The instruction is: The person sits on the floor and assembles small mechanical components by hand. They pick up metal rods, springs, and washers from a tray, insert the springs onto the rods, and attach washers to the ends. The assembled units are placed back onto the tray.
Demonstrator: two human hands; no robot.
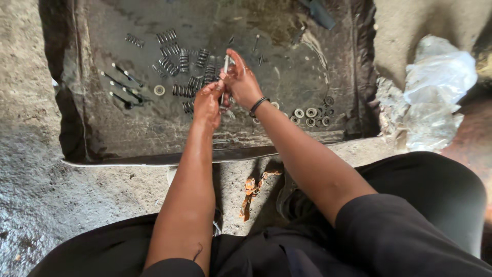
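From the head camera, the two hands meet over a dark oily tray (102, 138) on the ground. The right hand (242, 82) grips a thin metal valve (226, 64) held upright, and the left hand (207, 102) pinches its lower end. Springs (177, 64) lie scattered behind them, more valves (123, 87) to the left, ring-shaped washers (311, 114) to the right, and crumpled plastic (435, 87) lies beyond the tray.
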